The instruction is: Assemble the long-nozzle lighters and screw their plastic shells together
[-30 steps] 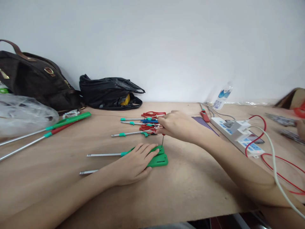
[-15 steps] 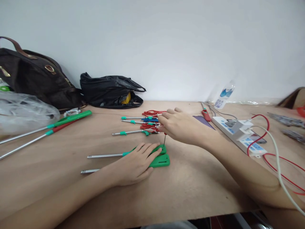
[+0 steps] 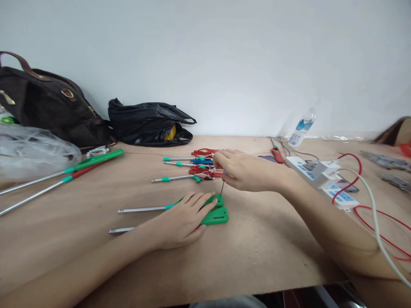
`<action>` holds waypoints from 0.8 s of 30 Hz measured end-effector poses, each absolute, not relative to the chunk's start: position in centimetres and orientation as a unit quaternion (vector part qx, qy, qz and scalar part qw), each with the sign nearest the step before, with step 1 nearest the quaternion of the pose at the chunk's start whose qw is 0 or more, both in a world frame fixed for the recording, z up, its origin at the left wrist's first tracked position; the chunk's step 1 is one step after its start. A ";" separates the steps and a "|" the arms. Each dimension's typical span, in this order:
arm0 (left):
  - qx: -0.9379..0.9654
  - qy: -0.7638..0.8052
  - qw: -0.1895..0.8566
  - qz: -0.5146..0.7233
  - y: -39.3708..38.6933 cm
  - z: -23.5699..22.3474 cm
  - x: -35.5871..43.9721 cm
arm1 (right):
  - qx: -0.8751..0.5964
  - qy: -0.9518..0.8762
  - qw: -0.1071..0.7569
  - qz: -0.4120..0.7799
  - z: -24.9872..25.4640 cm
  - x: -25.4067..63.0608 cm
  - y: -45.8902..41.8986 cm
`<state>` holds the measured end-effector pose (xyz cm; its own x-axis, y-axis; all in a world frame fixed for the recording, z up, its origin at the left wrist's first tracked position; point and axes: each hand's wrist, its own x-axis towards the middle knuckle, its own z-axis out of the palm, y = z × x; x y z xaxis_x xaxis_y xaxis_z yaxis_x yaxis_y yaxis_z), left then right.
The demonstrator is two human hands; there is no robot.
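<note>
My left hand (image 3: 181,220) lies flat, fingers stretched, on two green-handled tools (image 3: 215,216) with silver shafts that point left on the tan table (image 3: 257,256). It presses them down. My right hand (image 3: 245,171) is closed in a pinch round a thin screwdriver (image 3: 221,188). The screwdriver stands nearly upright with its tip on the upper green handle. Just behind my right hand lies a cluster of red, blue and teal-collared tools (image 3: 195,166).
A dark brown bag (image 3: 48,107) and a black plastic bag (image 3: 147,124) stand at the back left against the wall. A clear plastic bag (image 3: 32,154) and two long green and red rods (image 3: 80,167) lie left. A white power strip (image 3: 321,179), red and white cables and a bottle (image 3: 300,124) lie right.
My right hand has turned slightly and lowered over the screwdriver, which stays on the green handle. My left hand has not moved. The view shifted a little.
</note>
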<state>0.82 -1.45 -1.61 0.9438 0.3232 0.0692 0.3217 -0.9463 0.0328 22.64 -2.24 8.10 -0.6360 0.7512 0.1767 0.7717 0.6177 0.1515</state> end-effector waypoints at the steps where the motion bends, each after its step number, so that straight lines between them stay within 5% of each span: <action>1: 0.986 0.165 0.010 0.033 -1.5 -1.5 0.8 | -0.424 -0.900 0.043 -0.093 8.1 22.6 -2.3; 6: 0.984 0.175 0.009 0.012 -1.7 -1.0 1.0 | -0.477 -0.869 -0.015 -0.134 7.7 21.9 -1.5; 14: 0.985 0.170 0.013 0.027 -1.6 -1.2 1.0 | -0.423 -0.904 0.057 -0.029 8.2 22.5 -2.8; 20: 0.985 0.173 0.001 0.022 -1.6 -1.2 1.0 | -0.469 -0.871 0.037 -0.142 7.3 21.4 -1.7; 24: 0.985 0.171 0.002 0.019 -1.7 -1.1 1.0 | -0.435 -0.893 0.043 -0.106 7.9 21.8 -2.6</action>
<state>0.97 -1.66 -1.11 0.9405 0.3377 0.0369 0.3375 -0.9413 0.0110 21.79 -2.59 7.87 -0.6179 0.7679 0.1689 0.7861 0.5992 0.1516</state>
